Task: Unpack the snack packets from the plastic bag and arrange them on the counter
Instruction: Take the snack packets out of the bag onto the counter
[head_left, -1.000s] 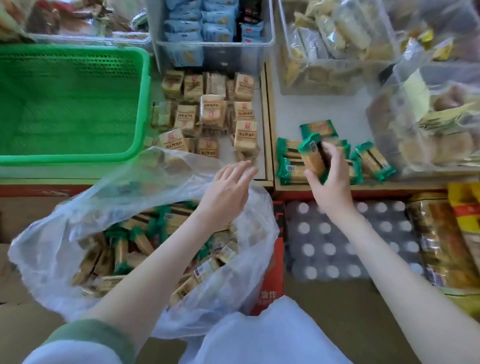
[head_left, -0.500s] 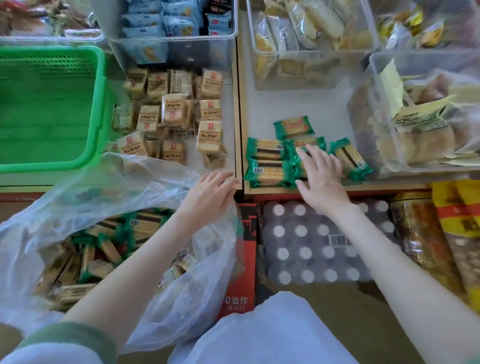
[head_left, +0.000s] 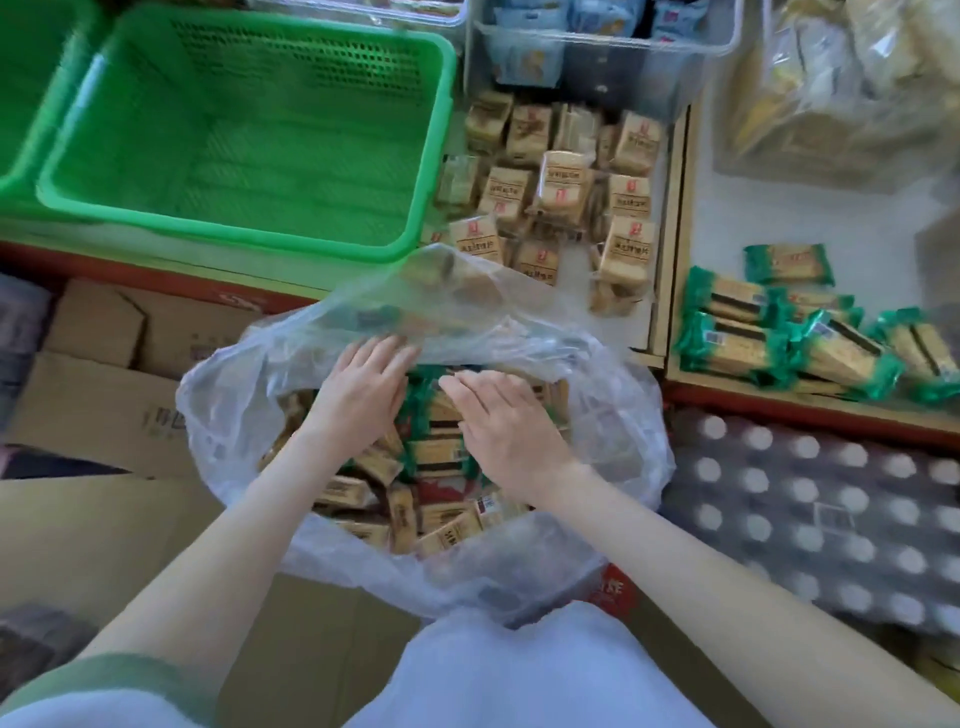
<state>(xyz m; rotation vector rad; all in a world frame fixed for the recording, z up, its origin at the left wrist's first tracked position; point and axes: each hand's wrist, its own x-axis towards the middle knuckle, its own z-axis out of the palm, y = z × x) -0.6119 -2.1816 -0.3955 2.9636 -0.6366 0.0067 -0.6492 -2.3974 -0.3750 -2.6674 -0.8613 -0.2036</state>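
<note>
A clear plastic bag (head_left: 234, 415) sits open below the counter, full of green-and-tan snack packets (head_left: 441, 457). Both my hands are inside its mouth. My left hand (head_left: 358, 384) lies flat with straight fingers against the bag's far wall. My right hand (head_left: 498, 421) rests palm down on the packets, fingers extended; no packet is gripped as far as I can see. Several green-wrapped packets (head_left: 748, 338) lie in a loose group on the white counter (head_left: 779, 218) at the right.
An empty green basket (head_left: 249, 130) stands at the back left. Tan packets (head_left: 561, 192) fill the middle section. Clear bins (head_left: 597, 62) line the back. Cardboard boxes (head_left: 104, 405) are at the left and a shrink-wrapped pack of bottles (head_left: 810, 509) is at the right.
My right hand set a green packet on the counter pile, let go and came back into the bag. My left hand moved from the bag's rim into its mouth. The view swung left.
</note>
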